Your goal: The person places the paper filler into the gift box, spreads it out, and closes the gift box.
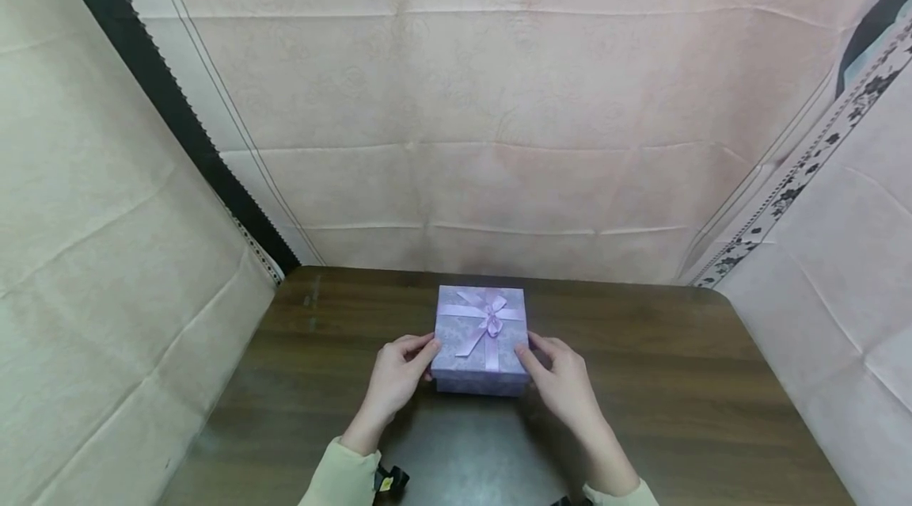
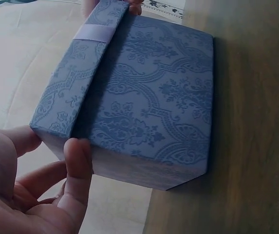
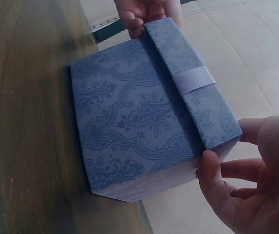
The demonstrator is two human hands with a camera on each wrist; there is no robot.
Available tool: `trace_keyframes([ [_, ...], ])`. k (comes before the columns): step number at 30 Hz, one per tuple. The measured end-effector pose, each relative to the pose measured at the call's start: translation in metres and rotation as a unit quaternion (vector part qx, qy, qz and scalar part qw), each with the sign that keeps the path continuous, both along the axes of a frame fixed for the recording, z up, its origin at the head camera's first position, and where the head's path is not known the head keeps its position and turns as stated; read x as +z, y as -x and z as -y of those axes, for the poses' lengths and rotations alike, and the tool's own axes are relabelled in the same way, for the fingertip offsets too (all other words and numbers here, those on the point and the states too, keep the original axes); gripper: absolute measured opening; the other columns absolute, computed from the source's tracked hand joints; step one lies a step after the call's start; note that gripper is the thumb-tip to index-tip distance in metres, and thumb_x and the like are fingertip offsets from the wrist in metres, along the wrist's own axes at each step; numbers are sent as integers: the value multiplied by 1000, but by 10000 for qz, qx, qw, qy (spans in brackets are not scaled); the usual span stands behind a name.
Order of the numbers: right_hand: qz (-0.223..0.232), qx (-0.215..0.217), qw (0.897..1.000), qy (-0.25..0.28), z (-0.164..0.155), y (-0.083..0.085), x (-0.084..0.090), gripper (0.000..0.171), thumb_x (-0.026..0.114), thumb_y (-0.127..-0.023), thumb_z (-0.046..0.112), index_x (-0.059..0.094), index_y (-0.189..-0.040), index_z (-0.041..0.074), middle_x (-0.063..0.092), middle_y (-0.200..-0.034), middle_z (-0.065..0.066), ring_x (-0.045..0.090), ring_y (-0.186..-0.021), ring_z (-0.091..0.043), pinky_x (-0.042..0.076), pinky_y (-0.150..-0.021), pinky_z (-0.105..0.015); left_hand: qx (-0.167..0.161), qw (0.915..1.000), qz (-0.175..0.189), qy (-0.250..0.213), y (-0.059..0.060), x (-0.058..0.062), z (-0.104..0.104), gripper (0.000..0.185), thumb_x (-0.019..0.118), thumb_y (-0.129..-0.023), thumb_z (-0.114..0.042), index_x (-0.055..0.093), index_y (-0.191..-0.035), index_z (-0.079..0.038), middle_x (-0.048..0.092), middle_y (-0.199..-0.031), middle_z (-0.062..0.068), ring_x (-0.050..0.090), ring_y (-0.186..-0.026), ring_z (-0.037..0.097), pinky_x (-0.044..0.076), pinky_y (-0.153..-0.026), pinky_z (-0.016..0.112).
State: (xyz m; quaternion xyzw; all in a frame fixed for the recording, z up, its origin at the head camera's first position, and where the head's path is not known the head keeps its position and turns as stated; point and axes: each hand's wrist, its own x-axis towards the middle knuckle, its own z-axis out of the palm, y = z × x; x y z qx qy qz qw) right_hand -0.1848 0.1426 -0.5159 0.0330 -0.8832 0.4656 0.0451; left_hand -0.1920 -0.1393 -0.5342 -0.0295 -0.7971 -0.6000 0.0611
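A square lilac gift box printed with a damask pattern and tied with a pale pink satin ribbon and bow is seen standing on a dark brown wooden table, near the table's far edge and about midway across its width. The lid is seated on the box, and the ribbon band is seen crossing the lid's rim in both wrist views.

The box is gripped from both sides. The left hand is placed at the box's left near corner, with the thumb pressed against the side wall just below the lid and the other fingers curled round the corner. The right hand is placed at the box's right near corner, with the thumb set against the side wall under the lid's rim and the fingers bent round the lid's corner. Pale yellow sleeve cuffs are seen at the wrists, nearer the viewer than the box.

Behind and to both sides of the box, the table is enclosed by creased pinkish-beige cloth. To the right of the box, a strip of cloth with a black floral border is seen hanging.
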Motion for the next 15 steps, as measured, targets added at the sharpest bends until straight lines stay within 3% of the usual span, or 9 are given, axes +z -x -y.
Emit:
trace_keyframes([
  [7, 14, -41, 9998, -190, 2, 7, 0, 59, 72, -104, 40, 65, -145, -1, 66, -137, -23, 74, -67, -20, 62, -81, -42, 1, 10000, -24, -6, 7, -3, -2, 37, 77, -102, -27, 78, -124, 3, 68, -90, 6, 63, -58, 16, 55, -55, 26],
  [11, 76, -13, 9999, -119, 4, 8, -1, 60, 72, -104, 40, 63, -147, -1, 65, -137, -25, 72, -65, -16, 62, -73, -36, 50, 10000, 2, 29, 9, -6, -2, 36, 77, -102, -27, 78, -122, 3, 66, -87, 5, 62, -57, 16, 54, -54, 25],
  [15, 115, -52, 9999, 54, 4, 8, -2, 61, 73, -104, 39, 63, -147, -2, 66, -136, -25, 73, -64, -20, 60, -64, -29, 58, 10000, 27, 18, 10, -6, -3, 35, 76, -102, -28, 79, -121, 2, 66, -86, 5, 62, -56, 15, 53, -53, 25],
])
